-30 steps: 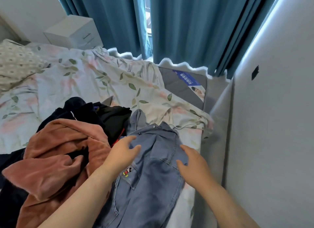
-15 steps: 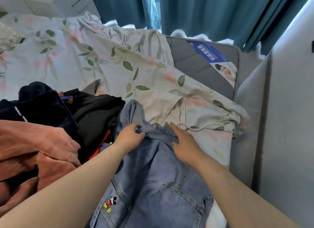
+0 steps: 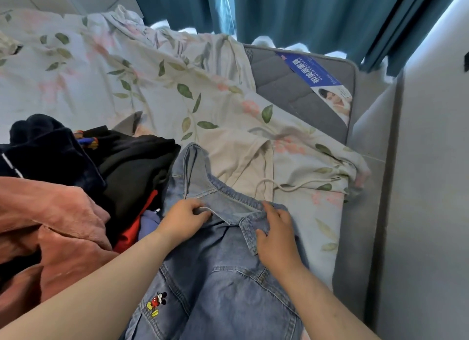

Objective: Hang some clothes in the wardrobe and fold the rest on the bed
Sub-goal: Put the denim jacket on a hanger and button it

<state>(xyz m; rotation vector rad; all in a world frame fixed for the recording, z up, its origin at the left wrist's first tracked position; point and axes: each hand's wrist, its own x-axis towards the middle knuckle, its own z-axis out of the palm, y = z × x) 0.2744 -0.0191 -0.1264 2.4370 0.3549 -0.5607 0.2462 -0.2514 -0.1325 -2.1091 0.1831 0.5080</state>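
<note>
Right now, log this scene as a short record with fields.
Garment in hand: denim jacket, lying on the floral sheet
Left hand: pinches the collar
Right hand: grips the collar's other side
Pile to the left: pink fleece, black clothes
Behind the bed: teal curtains
Stage: jacket neither hung nor folded

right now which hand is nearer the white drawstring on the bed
Right. The right hand grips the denim collar just below the drawstring; the left hand pinches the collar farther left, toward the dark clothes.
</note>
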